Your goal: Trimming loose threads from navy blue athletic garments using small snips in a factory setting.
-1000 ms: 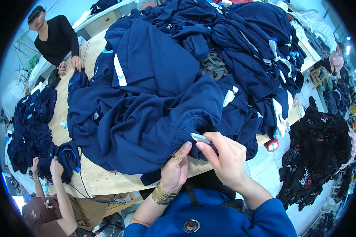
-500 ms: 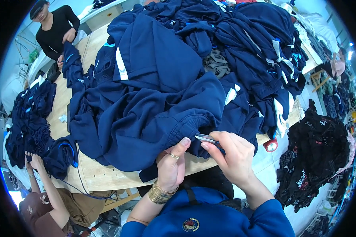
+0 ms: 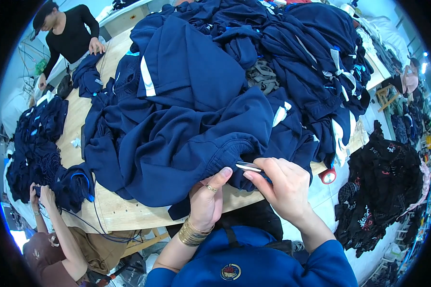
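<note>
Pinching a navy garment (image 3: pixel 172 148) by its gathered edge at the desk's (image 3: pixel 139 216) front, the left hand (image 3: pixel 207 203) has its fingers closed; the right hand's (image 3: pixel 287 185) grip small clippers (image 3: pixel 248 166) beside it. Trimming seems underway; snipping next calls for steadiness.

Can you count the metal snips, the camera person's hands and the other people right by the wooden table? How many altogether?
Camera person's hands: 2 (left hand, right hand)
Metal snips: 1, in the right hand
Other people by the wooden table: 2 (person in black top, person in brown top)
Total: 5
</note>
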A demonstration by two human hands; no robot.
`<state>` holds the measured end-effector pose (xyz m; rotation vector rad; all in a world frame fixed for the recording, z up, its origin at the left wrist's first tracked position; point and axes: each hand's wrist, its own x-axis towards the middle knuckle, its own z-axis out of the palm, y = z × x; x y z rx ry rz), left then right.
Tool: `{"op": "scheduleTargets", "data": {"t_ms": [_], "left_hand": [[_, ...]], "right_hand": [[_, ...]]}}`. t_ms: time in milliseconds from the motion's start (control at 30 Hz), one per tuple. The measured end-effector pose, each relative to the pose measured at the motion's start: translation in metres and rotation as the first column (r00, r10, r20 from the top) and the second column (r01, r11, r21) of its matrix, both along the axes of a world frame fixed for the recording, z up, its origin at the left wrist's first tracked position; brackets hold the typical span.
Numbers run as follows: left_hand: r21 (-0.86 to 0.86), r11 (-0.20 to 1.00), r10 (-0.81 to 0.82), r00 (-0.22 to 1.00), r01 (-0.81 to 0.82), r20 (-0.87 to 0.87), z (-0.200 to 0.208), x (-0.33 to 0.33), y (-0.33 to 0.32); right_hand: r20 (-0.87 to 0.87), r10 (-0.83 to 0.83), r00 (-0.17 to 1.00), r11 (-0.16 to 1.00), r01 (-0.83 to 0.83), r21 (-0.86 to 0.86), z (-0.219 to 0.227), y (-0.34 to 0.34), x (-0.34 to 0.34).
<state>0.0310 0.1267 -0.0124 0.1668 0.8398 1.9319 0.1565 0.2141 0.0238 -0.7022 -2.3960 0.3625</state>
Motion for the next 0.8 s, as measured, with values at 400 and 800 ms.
{"op": "scheduleTargets", "data": {"t_ms": [400, 800], "left_hand": [[-0.037, 0.999, -0.026, 0.995, 0.03, 0.098, -0.002, -0.001, 0.003], [0.009, 0.991, -0.133, 0.978, 0.133, 0.161, -0.017, -0.001, 0.0]], "right_hand": [[-0.133, -0.032, 0.991, 0.94, -0.015, -0.34, -0.005, -0.008, -0.003], [-0.087, -0.071, 0.994, 0.989, 0.059, -0.134, -0.01, -0.012, -0.006]]}}
